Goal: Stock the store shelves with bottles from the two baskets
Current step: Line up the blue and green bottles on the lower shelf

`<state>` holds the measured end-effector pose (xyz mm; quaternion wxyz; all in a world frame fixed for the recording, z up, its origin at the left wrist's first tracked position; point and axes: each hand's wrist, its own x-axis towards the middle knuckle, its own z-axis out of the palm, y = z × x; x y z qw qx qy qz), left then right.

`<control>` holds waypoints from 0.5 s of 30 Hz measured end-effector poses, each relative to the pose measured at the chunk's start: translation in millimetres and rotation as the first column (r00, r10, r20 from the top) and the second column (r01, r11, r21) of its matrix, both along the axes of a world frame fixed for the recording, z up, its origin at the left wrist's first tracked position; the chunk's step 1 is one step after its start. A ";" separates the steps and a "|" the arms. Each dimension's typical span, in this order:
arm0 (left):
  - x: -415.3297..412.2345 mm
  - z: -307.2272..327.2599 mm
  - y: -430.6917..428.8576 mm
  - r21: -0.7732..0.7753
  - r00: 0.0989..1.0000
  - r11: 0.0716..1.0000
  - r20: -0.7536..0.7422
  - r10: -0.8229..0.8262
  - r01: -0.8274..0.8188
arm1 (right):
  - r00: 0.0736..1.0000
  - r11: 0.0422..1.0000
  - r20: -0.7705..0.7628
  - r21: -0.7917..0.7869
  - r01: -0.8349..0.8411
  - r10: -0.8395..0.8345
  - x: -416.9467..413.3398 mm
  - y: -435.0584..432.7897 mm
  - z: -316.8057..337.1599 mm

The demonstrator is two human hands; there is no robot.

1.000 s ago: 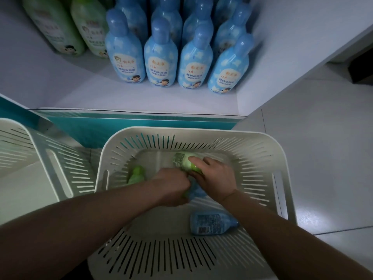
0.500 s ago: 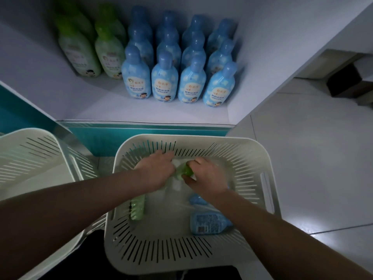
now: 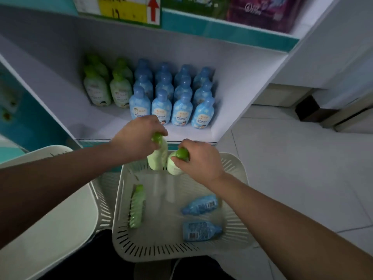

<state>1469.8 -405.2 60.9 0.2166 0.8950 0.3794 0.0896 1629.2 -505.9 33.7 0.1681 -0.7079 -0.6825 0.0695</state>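
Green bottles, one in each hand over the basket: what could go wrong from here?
1. Both hands, left hand and right hand, pinch the green bottles near the caps, bodies hanging; either could slip back into the basket.
2. The two bottles hang almost touching, so they may knock together on the lift.
3. The green row stands right beside the blue bottles; a careless placement might tip a neighbour.

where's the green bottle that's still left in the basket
In the head view it lies on its side along the left wall of the right-hand basket: the green bottle, cap pointing toward the shelf, with two blue bottles across the basket floor to its right.
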 end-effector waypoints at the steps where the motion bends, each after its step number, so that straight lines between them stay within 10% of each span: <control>1: -3.4 8.2 0.8 0.011 0.999 1.000 0.030 0.023 -0.023 | 1.000 1.000 -0.006 0.008 0.013 -0.013 -2.1 1.4 9.1; 15: -62.0 61.2 24.9 0.030 0.924 0.954 0.257 0.282 -0.299 | 1.000 0.982 -0.019 0.189 0.001 0.003 -34.6 47.7 78.9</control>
